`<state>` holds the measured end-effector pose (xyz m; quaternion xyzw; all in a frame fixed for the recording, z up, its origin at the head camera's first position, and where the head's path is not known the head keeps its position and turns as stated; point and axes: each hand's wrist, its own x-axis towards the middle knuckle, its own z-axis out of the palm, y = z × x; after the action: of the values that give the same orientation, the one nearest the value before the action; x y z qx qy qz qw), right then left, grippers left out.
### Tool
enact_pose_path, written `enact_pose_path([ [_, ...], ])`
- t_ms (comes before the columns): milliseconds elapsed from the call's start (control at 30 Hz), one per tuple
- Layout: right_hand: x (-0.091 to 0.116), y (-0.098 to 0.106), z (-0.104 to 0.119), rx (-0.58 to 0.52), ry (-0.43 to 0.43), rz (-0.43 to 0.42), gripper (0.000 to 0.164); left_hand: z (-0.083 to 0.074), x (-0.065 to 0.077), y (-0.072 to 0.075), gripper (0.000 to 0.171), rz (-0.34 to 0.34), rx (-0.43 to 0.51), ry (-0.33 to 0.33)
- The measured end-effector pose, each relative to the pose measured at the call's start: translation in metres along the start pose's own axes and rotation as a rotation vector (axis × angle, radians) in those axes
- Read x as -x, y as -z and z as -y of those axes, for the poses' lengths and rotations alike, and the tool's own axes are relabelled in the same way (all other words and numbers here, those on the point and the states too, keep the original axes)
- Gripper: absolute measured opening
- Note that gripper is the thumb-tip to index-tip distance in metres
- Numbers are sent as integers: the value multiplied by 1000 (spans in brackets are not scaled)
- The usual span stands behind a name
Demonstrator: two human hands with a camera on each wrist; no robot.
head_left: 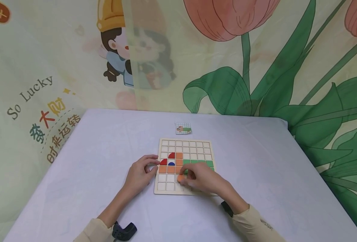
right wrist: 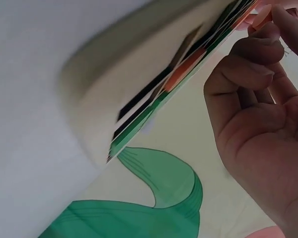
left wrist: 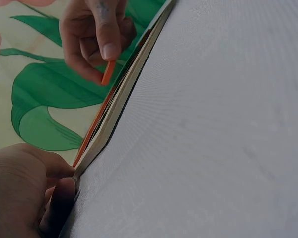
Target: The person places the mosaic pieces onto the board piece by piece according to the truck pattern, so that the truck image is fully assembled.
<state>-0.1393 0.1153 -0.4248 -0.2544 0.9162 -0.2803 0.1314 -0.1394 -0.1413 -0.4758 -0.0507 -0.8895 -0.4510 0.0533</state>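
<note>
A wooden grid board [head_left: 166,186] lies on the table, with red quarter-round tiles [head_left: 172,155], a blue half-round shape [head_left: 171,164], orange square tiles [head_left: 163,169] and green tiles [head_left: 209,163] in its cells. My right hand [head_left: 201,176] pinches a small orange tile [head_left: 180,178] with a rounded edge between thumb and fingertips, over the lower middle of the grid. In the left wrist view that orange tile [left wrist: 108,73] appears edge-on. My left hand [head_left: 138,173] rests at the board's left edge, loosely bent fingertips touching it beside the red tile. The right hand covers part of the green tiles.
Behind the board lies a small picture card [head_left: 183,128] printed with a gridded coloured figure. A white cloth [head_left: 115,134] covers the table. A patterned backdrop [head_left: 160,50] with tulips and cartoon figures hangs behind it. Black straps [head_left: 124,232] sit at the wrists.
</note>
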Motion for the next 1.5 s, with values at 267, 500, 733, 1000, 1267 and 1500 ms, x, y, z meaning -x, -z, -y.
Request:
enact_pose_path([
  [267, -10, -6, 12, 10, 10, -2, 15, 0, 0, 1, 16, 1, -5, -9],
  [500, -18, -9, 18, 18, 21, 17, 14, 0, 0, 1, 15, 3, -3, -20],
  [733, -24, -12, 24, 45, 27, 31, 15, 0, -1, 1, 15, 6, 0, -22],
  [1000, -24, -13, 24, 47, 14, 36, 15, 1, 0, 1, 15, -7, -1, -38],
  [1267, -26, -14, 25, 62, 30, 24, 16, 2, -1, 1, 15, -2, -4, -29],
  [1500, -27, -13, 27, 64, 41, 26, 15, 2, -1, 1, 15, -7, 4, -50],
])
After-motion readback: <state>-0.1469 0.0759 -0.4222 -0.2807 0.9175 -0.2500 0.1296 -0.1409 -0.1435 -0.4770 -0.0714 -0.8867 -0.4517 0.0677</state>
